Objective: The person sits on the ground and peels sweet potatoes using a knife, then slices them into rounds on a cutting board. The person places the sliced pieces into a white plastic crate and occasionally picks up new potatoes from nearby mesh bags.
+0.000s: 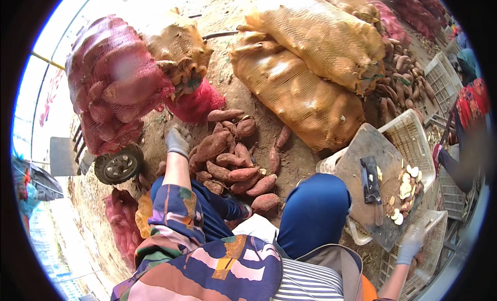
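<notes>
My left hand (178, 139), in a pale grey glove, reaches forward beside a pile of reddish sweet potatoes (212, 146) on the dirt ground. Its back faces up and its fingertips are hidden, with nothing visible in it. At the lower right, my right hand (410, 245), also gloved, is smeared by motion over a pale plastic crate (437, 233). A few sweet potatoes show in that crate under the hand. Near it lies a worn board (357, 163) bearing a black-bladed knife (370, 182) and whitish cut sweet potato pieces (405, 189).
Large tan mesh sacks (295, 88) lie ahead; a full red mesh sack (116, 73) stands at left above a small wheel (119, 163). More sweet potatoes (401, 73) are heaped at far right near a crate (443, 81). Another person's red sleeve (472, 104) shows at the right edge.
</notes>
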The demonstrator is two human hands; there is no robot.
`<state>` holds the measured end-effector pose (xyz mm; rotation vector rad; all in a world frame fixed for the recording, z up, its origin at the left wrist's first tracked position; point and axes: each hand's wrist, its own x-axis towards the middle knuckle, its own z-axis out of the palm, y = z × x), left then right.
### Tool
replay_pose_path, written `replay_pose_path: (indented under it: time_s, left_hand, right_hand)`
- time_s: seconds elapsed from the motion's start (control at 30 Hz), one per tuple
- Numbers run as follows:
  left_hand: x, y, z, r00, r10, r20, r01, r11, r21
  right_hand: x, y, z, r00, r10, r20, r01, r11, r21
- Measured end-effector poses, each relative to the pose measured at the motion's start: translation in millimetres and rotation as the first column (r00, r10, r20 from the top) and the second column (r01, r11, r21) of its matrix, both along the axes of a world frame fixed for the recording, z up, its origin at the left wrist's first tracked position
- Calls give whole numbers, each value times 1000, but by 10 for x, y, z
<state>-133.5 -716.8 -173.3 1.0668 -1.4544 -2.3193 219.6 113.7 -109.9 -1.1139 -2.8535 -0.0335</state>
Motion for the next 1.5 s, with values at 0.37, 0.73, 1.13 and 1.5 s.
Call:
replay_pose_path:
  time_s: [0.37, 0.73, 1.13, 1.5]
  left_hand:
    - [766, 2024, -1325, 354, -406, 842, 704, -477, -526]
    - [900, 2021, -1392, 220, -323, 921, 886, -328, -327]
    - [-198, 4483, 1512, 0, -965, 261, 797, -157, -583]
    - [697, 5442, 754, -272, -515, 813, 342, -841, -418]
  right_hand:
    - [-786, -1153, -333, 955, 296, -19, -296, 947, -126]
    - [-959, -1612, -189, 885, 466, -20, -464, 883, 70]
    - [-820, -1125, -153, 996, 3, -94, -52, 854, -518]
    - [-424, -1009, 99, 922, -99, -375, -154, 795, -586]
